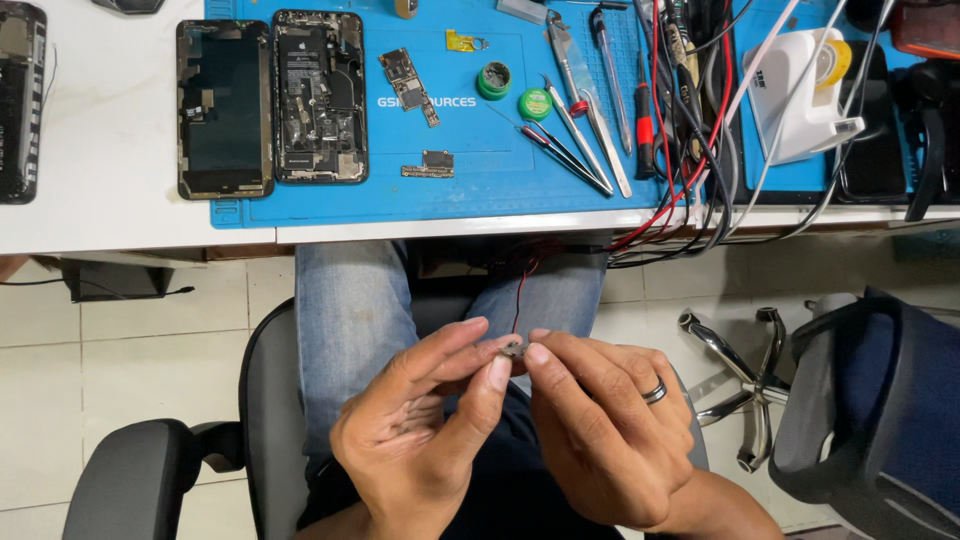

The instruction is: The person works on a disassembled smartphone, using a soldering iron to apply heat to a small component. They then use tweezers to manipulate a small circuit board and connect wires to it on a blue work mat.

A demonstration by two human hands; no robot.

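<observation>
Metal part (514, 348) pinched between fingertips of left hand (425, 430) and right hand (600, 420), over lap.

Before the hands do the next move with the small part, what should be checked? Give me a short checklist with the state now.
1. Small part pinched by both hands: ok, left hand and right hand meet on it at the fingertips.
2. Red wire free of snags: cannot tell, it runs up under the table edge.
3. Part's own condition: cannot tell, too small and mostly covered.
4. Tweezers within reach: ok, on the blue mat.
5. Opened phone safely placed: ok, flat on the mat, apart from the hands.
6. Cables tidy: not ok, tangled at the mat's right side.
</observation>
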